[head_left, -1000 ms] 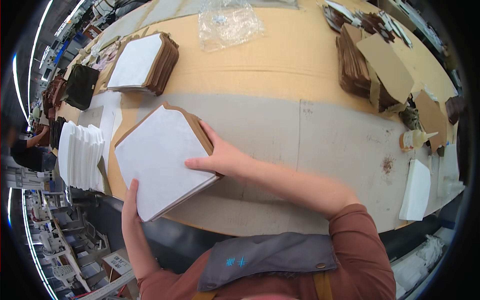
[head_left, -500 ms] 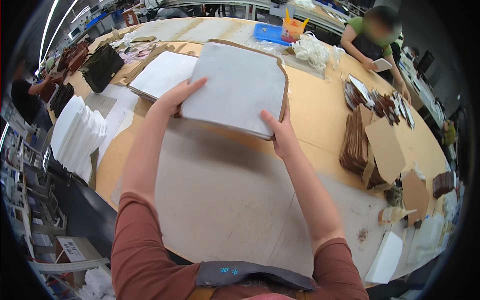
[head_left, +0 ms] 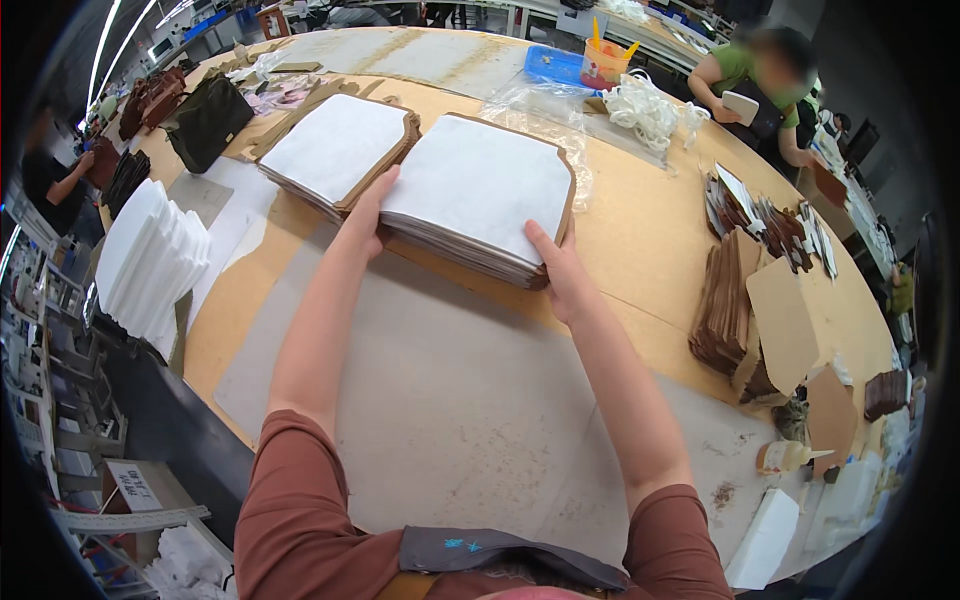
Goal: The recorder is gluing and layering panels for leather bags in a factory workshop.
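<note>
Steadying a thick white-topped stack (head_left: 475,200) of brown-edged panels, you have it squarely between your two hands, out in front of you over the far side of the grey sheet (head_left: 440,400). Your left hand (head_left: 372,215) is grasping the near left corner, thumb along the edge. Your right hand (head_left: 562,275) has the near right corner, thumb pressed on the white top and the other fingers down the side, partly hidden. Both arms reach well forward, and the stack lies flat; whether its underside fully touches the surface (head_left: 640,250), I can't tell from here.

Just to its left, there's a second white-topped pile (head_left: 335,145), also brown at the edges, a narrow gap between the two. Beyond that pile, a dark green bag (head_left: 208,130) stands upright, and nearer you on the left a tall pile of white pieces (head_left: 150,265) leans in a fan. Behind your stack lies a clear plastic bag (head_left: 545,105), with a blue tray (head_left: 545,65), an orange-tinted cup (head_left: 603,68) and a tangle of white strips (head_left: 640,108) at the far side.

Over on your right, brown panels (head_left: 722,300) stand bundled with a tan card (head_left: 785,315) leaning against them; closer in, a squeeze bottle (head_left: 783,457) lies on its side near a white block (head_left: 765,540). Across the way, a green-sleeved person (head_left: 710,75) holds a pale, flat piece (head_left: 740,107).
</note>
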A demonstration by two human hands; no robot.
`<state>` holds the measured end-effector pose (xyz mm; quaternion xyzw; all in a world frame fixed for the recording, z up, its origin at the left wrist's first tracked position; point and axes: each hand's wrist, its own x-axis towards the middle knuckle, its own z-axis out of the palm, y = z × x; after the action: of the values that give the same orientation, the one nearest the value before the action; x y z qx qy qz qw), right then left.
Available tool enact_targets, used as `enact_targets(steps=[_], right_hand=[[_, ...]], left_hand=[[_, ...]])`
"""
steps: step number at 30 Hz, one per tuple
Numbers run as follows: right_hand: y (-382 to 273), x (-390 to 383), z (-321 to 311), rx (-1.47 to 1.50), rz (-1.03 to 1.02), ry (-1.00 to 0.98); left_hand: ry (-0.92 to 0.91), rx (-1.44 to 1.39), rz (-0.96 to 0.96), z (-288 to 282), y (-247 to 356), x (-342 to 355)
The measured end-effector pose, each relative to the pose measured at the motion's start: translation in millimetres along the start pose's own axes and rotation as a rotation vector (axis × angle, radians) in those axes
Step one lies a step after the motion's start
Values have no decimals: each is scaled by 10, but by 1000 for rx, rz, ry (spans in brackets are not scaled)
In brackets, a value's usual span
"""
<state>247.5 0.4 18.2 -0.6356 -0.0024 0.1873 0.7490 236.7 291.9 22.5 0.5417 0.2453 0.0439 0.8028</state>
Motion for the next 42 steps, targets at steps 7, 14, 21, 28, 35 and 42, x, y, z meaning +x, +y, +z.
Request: enact_targets(steps=[7,14,21,28,35,42], right_hand=[[98,-130,195,0,-60,16],[2,-41,20,-888,-2,174],[-32,719,-732,-1214,-626,460],[-79,1398,-820,-1402,-695,253],[-183,1452,-936,-1166,-725,100],[-224,1456,-1141,-1483,-793,-157]], left_hand=[[-11,-503,139,92,-308,-321],[63,-381,396,202,-570,-251],[103,-303,423,49,-731,-67],[81,-279,413,20,-707,-124],[85,-265,452,-8,-696,-129],[88,-296,434,39,-673,-115]])
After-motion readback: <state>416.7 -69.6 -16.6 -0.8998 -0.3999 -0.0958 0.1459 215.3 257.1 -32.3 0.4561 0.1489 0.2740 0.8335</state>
